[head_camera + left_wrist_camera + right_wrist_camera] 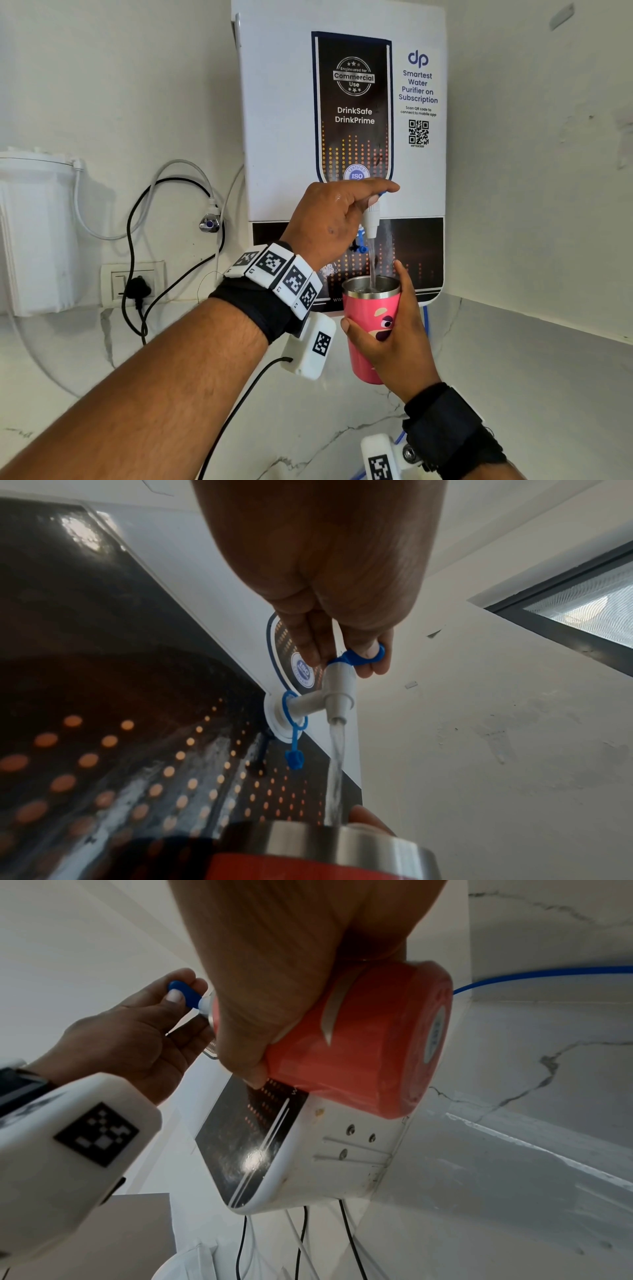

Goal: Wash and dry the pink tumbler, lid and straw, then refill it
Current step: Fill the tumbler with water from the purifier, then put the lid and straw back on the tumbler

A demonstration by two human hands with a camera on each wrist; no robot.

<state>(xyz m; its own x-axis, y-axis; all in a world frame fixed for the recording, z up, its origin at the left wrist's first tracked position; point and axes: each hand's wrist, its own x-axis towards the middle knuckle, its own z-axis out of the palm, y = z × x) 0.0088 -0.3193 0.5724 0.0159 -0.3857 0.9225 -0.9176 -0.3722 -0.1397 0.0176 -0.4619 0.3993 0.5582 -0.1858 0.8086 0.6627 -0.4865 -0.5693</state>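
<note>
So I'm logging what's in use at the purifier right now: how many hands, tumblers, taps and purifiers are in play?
Hands: 2, left hand pinching the tap's blue handle, right hand holding the cup
Pink tumbler: 1, under the running stream
Tap: 1
Water purifier: 1
Total: 5

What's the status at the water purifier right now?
Left hand pinches blue tap lever, water running. Right hand grips pink tumbler under the stream, no lid on. Nothing in the way.
</note>
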